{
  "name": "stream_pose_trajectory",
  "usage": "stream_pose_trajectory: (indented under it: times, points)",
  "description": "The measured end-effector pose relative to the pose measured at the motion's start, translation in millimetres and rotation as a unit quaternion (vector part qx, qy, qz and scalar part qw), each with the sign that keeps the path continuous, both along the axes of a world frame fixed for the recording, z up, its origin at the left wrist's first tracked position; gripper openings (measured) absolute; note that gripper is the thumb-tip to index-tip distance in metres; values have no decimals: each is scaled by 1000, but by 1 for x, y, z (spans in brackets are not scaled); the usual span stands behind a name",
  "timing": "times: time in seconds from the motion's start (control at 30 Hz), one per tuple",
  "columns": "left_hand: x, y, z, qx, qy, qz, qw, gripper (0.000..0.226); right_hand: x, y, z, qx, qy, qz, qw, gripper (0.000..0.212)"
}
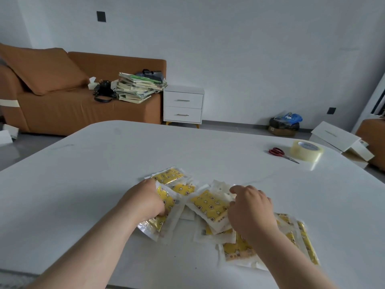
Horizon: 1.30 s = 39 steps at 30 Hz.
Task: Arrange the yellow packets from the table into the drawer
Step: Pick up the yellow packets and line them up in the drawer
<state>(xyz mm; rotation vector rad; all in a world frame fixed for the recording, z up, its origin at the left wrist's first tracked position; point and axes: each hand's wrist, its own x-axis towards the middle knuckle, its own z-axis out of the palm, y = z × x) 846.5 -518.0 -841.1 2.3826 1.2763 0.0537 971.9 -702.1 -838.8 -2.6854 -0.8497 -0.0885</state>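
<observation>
Several yellow packets (208, 203) in clear wrappers lie in a loose, overlapping pile on the white table (104, 184), near its front edge. My left hand (143, 202) grips the packets at the left side of the pile, fingers curled under them. My right hand (251, 209) rests on the pile's right side with fingers bent over one packet's edge; more packets (239, 249) lie beneath and behind that wrist. A white two-drawer cabinet (183, 106) stands against the far wall, both drawers closed.
Red-handled scissors (281, 154) and a roll of clear tape (306, 150) lie at the table's far right. A brown sofa (52, 97) with stacked books (137, 87) and a black bag stands at back left. White boxes (337, 136) sit on the floor at right.
</observation>
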Motion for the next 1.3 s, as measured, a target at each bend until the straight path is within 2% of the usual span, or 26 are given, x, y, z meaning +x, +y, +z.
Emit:
stream_pose_trajectory:
  times: [0.07,0.13,0.2,0.27,0.43,0.5,0.6,0.67,0.73,0.8,0.9,1.0,1.13,1.3]
  points:
    - [-1,2,-2,-15,-9,2,1000,57,-3,3,2,-3,-26,35,999,40]
    - [-2,3,-4,-28,-15,6,999,56,-8,10,1,-23,-16,70,997,46]
    - [-2,3,-5,-34,-17,8,999,61,-11,15,-4,-65,0,70,995,57]
    - [-2,3,-4,-38,-16,9,999,64,-10,18,-8,-69,3,54,996,63]
    - [-6,7,1,-62,-21,-6,998,67,0,11,1,-21,-23,20,999,52]
    - [-9,14,4,-94,-46,-7,995,59,4,5,5,16,17,3,1000,41]
    - [-14,31,20,-166,-142,19,976,31,18,-5,12,97,68,-38,992,17]
    - [-15,45,33,-198,-202,46,958,23,27,-14,18,173,96,-66,978,14]
    - [-9,61,40,-216,-230,72,946,26,33,-21,25,239,151,-79,956,12]
    - [1,73,40,-229,-237,80,941,29,35,-23,27,257,198,-73,943,18]
    - [22,83,33,-218,-218,71,949,25,29,-18,22,205,223,-38,952,34]
    - [45,85,25,-206,-162,37,964,23,23,-8,16,119,193,3,974,46]
    - [68,86,19,-138,-58,-35,988,31,19,-2,11,33,165,74,983,32]
    - [73,80,11,-102,-13,-67,992,15,16,1,1,-99,82,141,982,61]
